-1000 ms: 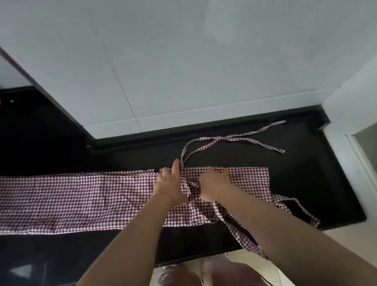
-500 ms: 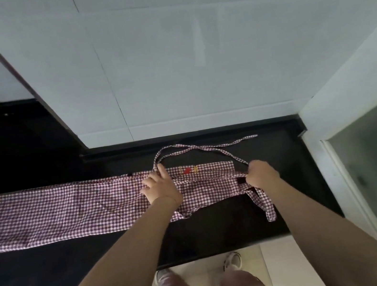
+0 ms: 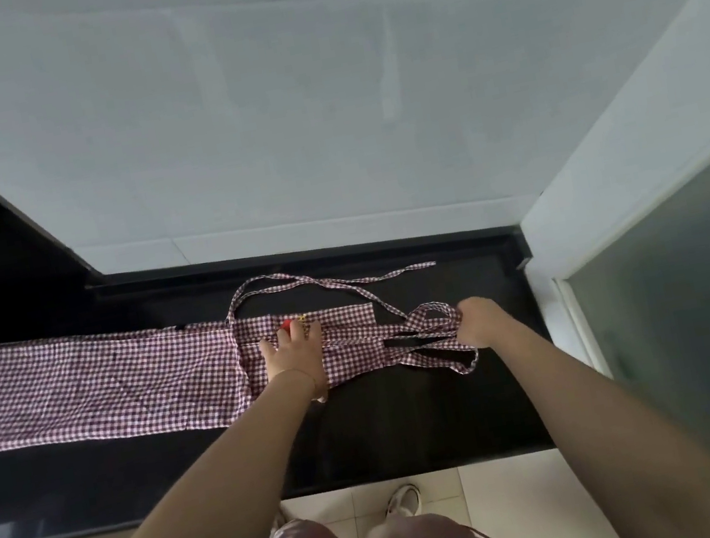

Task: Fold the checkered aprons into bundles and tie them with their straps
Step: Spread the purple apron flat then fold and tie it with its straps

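Note:
A red-and-white checkered apron (image 3: 94,390) lies folded into a long band on the black countertop (image 3: 372,431), running off the left edge of view. My left hand (image 3: 294,353) presses flat on the band near its right end, fingers straight, beside a small red and yellow patch (image 3: 292,322). My right hand (image 3: 478,320) grips the gathered straps (image 3: 431,319) at the apron's right end, pulled out to the right. A loose neck strap (image 3: 332,282) loops on the counter behind the band.
A white tiled wall (image 3: 315,109) rises behind the counter. A white frame with a glass panel (image 3: 691,304) stands close on the right. The counter's front edge is near my legs, with tiled floor and shoes (image 3: 401,500) below.
My right hand has drawn the straps further right, away from the middle of the apron. My left hand has shifted from gripping at the centre to pressing flat on the band.

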Demonstrator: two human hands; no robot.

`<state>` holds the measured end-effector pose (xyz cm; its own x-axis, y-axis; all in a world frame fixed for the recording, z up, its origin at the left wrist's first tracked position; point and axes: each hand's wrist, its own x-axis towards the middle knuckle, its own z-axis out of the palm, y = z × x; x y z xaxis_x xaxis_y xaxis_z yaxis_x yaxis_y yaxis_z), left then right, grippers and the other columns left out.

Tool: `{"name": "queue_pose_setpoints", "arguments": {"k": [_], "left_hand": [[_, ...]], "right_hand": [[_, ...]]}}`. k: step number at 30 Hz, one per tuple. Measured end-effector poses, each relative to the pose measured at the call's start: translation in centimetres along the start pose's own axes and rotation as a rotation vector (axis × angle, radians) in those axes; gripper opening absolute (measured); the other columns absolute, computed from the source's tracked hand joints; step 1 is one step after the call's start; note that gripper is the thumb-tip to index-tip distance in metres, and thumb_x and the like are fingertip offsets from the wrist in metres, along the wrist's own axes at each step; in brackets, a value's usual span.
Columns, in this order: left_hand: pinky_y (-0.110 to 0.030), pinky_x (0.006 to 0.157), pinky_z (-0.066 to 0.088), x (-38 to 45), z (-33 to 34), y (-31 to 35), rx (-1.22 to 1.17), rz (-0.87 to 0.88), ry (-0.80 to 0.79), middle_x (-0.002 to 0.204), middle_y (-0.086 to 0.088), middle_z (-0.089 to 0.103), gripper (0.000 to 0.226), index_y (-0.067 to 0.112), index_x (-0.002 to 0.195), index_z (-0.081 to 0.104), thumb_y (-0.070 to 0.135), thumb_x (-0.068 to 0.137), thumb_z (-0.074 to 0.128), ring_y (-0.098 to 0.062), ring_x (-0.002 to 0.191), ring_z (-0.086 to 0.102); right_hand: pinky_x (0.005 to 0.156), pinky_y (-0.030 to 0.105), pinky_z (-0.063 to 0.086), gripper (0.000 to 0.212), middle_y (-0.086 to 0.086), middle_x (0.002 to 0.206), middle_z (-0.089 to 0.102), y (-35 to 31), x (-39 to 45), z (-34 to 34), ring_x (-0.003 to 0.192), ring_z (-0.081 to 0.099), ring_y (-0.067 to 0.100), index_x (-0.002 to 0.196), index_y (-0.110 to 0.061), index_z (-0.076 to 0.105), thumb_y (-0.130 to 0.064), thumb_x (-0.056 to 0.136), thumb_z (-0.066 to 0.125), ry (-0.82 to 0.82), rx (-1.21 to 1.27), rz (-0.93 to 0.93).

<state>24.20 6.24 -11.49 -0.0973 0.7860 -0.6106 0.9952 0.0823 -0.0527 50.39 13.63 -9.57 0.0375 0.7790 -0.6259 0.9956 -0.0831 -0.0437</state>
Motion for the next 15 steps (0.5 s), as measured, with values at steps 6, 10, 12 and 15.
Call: {"name": "queue_pose_setpoints", "arguments": {"k": [6,10,12,15], "left_hand": [[-0.066,0.115,0.020,-0.1,0.1,2.3,-0.272,-0.005,0.096,0.165,-0.010,-0.004,0.097,0.026,0.156,0.013,0.071,0.083,0.058,-0.038,0.151,-0.008],[-0.067,0.115,0.018,-0.3,1.2,3.3,-0.335,-0.063,0.171,0.166,-0.007,-0.009,0.073,0.033,0.157,0.010,0.062,0.097,0.040,-0.040,0.150,-0.014],[-0.067,0.116,0.016,-0.1,1.5,3.3,-0.329,-0.065,0.146,0.166,-0.004,-0.009,0.074,0.035,0.157,0.009,0.062,0.096,0.041,-0.038,0.151,-0.012],[-0.069,0.115,0.009,0.4,1.4,3.4,-0.280,0.024,0.088,0.167,0.002,-0.004,0.076,0.039,0.156,0.014,0.066,0.092,0.045,-0.034,0.152,-0.007]], "right_hand": [[0.094,0.040,0.053,0.021,0.011,0.117,0.062,2.4,1.3,-0.5,0.106,0.059,0.030,0.110,-0.010,0.062,-0.023,0.094,0.058,-0.022,0.113,-0.016],[0.072,0.034,0.060,0.030,0.010,0.103,0.062,3.3,0.9,-1.0,0.089,0.066,0.022,0.122,-0.008,0.054,-0.011,0.094,0.064,-0.272,0.510,0.158],[0.075,0.036,0.060,0.047,0.010,0.111,0.063,4.1,0.9,-1.3,0.091,0.068,0.022,0.132,-0.010,0.049,-0.012,0.089,0.070,-0.378,0.417,0.155],[0.091,0.043,0.056,0.092,0.013,0.141,0.049,4.2,1.3,-1.9,0.114,0.060,0.028,0.151,-0.015,0.027,-0.026,0.078,0.083,-0.400,0.215,0.111]]}}
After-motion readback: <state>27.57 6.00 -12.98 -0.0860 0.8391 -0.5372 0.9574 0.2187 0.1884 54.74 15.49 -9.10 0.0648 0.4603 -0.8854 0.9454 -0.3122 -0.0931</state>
